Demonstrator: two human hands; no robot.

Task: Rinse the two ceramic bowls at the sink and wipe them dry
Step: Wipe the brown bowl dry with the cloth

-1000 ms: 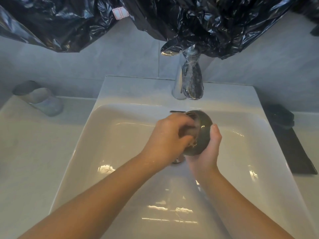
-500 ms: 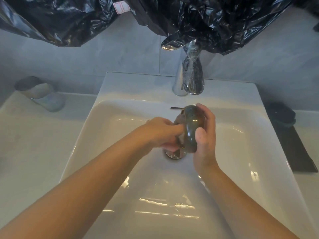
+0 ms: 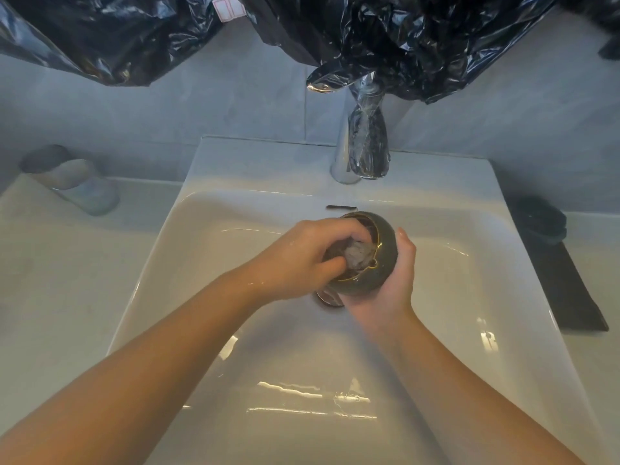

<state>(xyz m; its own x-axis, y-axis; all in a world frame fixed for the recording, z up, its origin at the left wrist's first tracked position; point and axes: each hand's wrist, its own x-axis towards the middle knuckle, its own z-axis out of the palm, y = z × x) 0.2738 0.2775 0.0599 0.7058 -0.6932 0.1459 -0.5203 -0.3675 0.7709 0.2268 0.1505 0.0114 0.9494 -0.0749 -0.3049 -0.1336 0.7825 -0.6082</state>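
One head-worn wide-angle view — forward and down, close over the sink (image 3: 214, 226) — faucet (image 3: 364, 146) beyond.

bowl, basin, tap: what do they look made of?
Bowl: looks like glazed ceramic, dark green with a soft sheen and a thin gold line at the rim.
Basin: glossy white, probably glazed ceramic; sharp streaks of reflected light on its floor.
Tap: polished metal, likely chrome by its mirror shine, though black plastic film wraps much of it.
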